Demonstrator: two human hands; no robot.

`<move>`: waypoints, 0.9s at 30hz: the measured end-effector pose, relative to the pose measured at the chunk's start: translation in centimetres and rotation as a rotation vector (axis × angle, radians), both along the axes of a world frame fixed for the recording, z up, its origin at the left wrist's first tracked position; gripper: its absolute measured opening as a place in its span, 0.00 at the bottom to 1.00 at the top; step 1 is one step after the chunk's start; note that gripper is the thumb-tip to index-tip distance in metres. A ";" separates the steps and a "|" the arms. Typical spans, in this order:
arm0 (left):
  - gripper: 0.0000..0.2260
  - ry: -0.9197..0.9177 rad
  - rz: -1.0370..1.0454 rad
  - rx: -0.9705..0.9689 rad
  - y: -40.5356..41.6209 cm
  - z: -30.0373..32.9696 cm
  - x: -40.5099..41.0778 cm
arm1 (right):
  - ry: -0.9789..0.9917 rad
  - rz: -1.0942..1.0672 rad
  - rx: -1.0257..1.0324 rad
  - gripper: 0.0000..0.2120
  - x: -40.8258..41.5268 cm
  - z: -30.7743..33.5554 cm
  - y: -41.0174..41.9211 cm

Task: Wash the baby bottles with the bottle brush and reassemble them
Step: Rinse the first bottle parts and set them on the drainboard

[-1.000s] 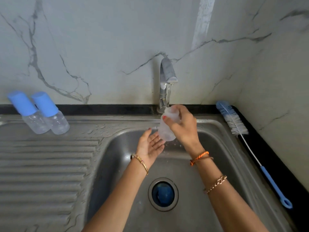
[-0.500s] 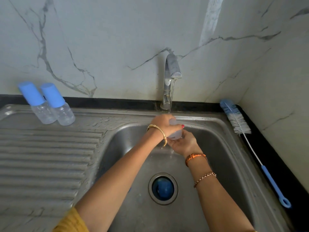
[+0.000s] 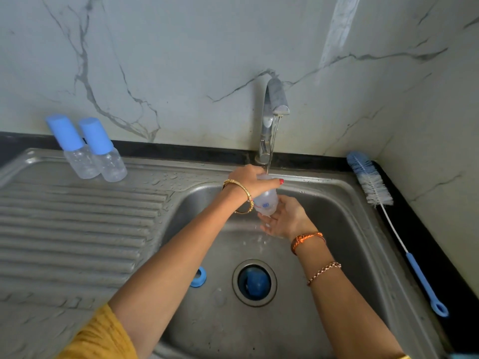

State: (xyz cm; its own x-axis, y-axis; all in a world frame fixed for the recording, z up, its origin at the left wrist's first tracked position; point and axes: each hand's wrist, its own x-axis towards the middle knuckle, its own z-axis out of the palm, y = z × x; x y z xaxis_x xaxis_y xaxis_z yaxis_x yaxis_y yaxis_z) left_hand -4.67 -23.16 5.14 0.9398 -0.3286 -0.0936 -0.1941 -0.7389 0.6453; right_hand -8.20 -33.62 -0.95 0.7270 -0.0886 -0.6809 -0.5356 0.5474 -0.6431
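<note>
Fingers [image 3: 272, 183] of left hand [image 3: 250, 178] wrap bottle [image 3: 265, 202] under tap [image 3: 274, 110].

Sink basin [image 3: 337, 229] at centre-right; drainboard [image 3: 77, 229] adjoins it on the left. Tap [image 3: 272, 117] stands behind the basin against the wall. Two capped bottles [image 3: 90, 149] side by side, touching, at the drainboard's back edge. Bottle brush [image 3: 388, 216] lies along the surface right of the basin, bristles toward the wall. Open bottle [image 3: 265, 202] held under the tap over the basin, left hand [image 3: 250, 178] on top, right hand [image 3: 285, 218] below. Ring [image 3: 198, 277] on basin floor, left of the drain [image 3: 254, 282]; a cap sits in the drain.
</note>
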 end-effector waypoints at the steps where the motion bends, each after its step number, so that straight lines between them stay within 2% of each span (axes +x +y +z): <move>1: 0.23 0.019 0.015 -0.015 0.2 0.1 -0.1 | -0.015 0.017 -0.027 0.12 -0.2 0.2 -0.1; 4: 0.23 0.085 0.075 -0.116 0.9 0.3 -0.4 | -0.150 0.038 -0.105 0.12 -0.9 0.6 -0.7; 7: 0.18 0.056 0.091 -0.125 1.3 0.3 -1.0 | -0.399 0.160 -0.271 0.21 -1.9 0.5 -1.5; 11: 0.23 -0.006 0.090 -0.088 1.4 0.2 -2.0 | -0.650 0.456 -0.658 0.22 -3.3 1.9 -1.7; 15: 0.26 -0.007 0.054 -0.046 1.3 1.0 -3.7 | -0.721 0.434 -1.191 0.30 -3.9 2.4 -0.6; 17: 0.22 0.014 0.045 -0.193 1.7 1.4 -4.7 | -0.737 0.348 -1.383 0.32 -4.5 3.0 -0.4; 19: 0.16 0.078 0.083 -0.463 2.7 1.5 -5.4 | -0.791 0.224 -1.383 0.32 -5.2 3.5 -0.1; 21: 0.11 0.141 0.114 -0.621 3.9 0.6 -6.1 | -0.827 0.106 -1.287 0.32 -6.4 2.7 0.7; 25: 0.14 0.243 0.185 -0.546 6.1 -2.7 -7.9 | -0.625 0.194 -1.277 0.32 -8.6 -0.2 2.1; 27: 0.15 0.303 0.258 -0.591 7.2 -3.8 -8.7 | -0.659 0.082 -1.266 0.30 -9.6 0.9 2.2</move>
